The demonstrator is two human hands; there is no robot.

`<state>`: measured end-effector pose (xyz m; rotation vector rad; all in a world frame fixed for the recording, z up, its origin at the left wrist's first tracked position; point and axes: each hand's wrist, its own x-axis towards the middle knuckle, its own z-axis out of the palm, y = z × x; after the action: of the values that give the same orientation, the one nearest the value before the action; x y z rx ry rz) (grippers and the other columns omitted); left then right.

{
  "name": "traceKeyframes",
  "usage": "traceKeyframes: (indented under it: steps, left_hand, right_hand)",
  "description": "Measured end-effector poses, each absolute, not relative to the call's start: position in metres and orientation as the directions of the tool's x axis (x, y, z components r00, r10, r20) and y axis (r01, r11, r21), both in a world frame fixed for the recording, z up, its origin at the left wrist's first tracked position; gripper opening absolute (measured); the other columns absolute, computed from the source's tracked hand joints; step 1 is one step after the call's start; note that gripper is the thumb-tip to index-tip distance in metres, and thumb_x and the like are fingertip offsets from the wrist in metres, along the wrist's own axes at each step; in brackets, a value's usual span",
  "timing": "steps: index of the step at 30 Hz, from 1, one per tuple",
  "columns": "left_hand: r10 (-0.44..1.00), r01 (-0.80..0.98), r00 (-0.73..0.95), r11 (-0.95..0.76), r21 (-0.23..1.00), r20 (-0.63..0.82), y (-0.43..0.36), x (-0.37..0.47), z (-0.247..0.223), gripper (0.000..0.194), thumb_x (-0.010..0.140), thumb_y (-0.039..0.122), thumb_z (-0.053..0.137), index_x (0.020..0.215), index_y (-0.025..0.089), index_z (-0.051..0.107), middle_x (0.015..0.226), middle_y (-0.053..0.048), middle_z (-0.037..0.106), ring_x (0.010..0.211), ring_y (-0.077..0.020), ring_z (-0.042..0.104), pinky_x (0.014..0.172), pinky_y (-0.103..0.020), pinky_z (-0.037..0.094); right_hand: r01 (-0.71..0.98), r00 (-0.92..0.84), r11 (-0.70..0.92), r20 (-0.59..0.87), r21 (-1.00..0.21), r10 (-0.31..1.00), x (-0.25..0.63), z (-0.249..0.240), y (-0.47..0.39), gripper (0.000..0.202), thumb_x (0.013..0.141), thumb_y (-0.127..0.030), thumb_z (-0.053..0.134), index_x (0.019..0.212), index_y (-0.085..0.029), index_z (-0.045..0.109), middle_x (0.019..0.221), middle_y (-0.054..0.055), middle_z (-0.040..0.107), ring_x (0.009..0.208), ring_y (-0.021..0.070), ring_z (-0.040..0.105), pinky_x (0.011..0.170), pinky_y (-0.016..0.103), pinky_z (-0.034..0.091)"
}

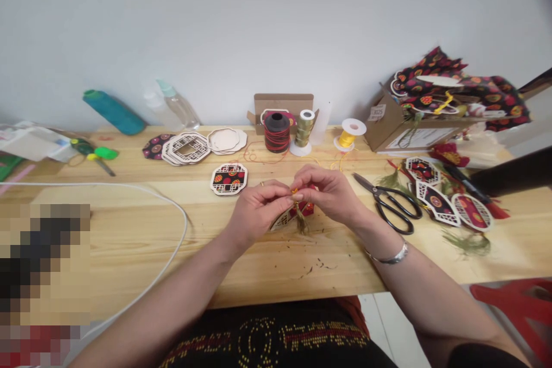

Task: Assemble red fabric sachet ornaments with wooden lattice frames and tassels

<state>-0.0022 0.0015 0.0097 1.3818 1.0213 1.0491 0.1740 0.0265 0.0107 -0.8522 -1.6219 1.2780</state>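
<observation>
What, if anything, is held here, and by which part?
The left hand and right hand pinch the olive tassel at its top, by its orange cord; exact grip partly hidden.

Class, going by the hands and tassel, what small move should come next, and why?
Probably a gentle tightening pull by the right hand while the left hand steadies: both pinch at the small orange piece above the olive tassel; any knot is hidden.

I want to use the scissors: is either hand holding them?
No, the scissors lie on the table; left hand and right hand meet at a tassel.
</observation>
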Motion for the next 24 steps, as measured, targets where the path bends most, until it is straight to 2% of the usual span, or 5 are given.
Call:
traceKeyframes:
  steps: [6, 13, 24]
  left_hand:
    - [0.964, 0.093, 0.208, -0.188, 0.978, 0.165, 0.0001, -0.0016, 0.0089, 0.008, 0.074, 0.02, 0.069, 0.077, 0.021, 0.076, 0.079, -0.004, 0.07, 0.074, -0.015, 0.064, 0.069, -0.028, 0.051]
    - [0.917, 0.191, 0.198, -0.383, 0.904, 0.347, -0.0018, -0.002, 0.009, 0.015, 0.078, 0.016, 0.065, 0.086, 0.023, 0.076, 0.083, -0.003, 0.07, 0.078, -0.0143, 0.064, 0.072, -0.028, 0.052]
    - [0.912, 0.202, 0.178, -0.402, 0.893, 0.371, -0.0032, -0.0027, 0.0083, 0.013, 0.077, 0.016, 0.065, 0.081, 0.022, 0.076, 0.083, -0.004, 0.07, 0.077, -0.0144, 0.064, 0.069, -0.026, 0.053]
  right_hand:
    - [-0.001, -0.349, 0.179, 0.168, -0.984, 0.922, 0.171, 0.0145, 0.0242, 0.025, 0.069, -0.04, 0.077, 0.067, -0.017, 0.067, 0.07, -0.001, 0.06, 0.063, 0.0096, 0.052, 0.059, 0.026, 0.044]
    - [-0.032, -0.301, 0.094, 0.099, -0.995, 0.948, 0.1687, 0.018, 0.0216, 0.028, 0.065, -0.041, 0.08, 0.065, -0.017, 0.066, 0.066, -0.001, 0.057, 0.058, 0.0084, 0.05, 0.054, 0.024, 0.043]
    - [0.031, -0.289, 0.156, 0.14, -0.987, 0.947, 0.1707, 0.0201, 0.0209, 0.029, 0.067, -0.043, 0.078, 0.063, -0.017, 0.066, 0.066, 0.0, 0.06, 0.062, 0.0104, 0.052, 0.06, 0.027, 0.045]
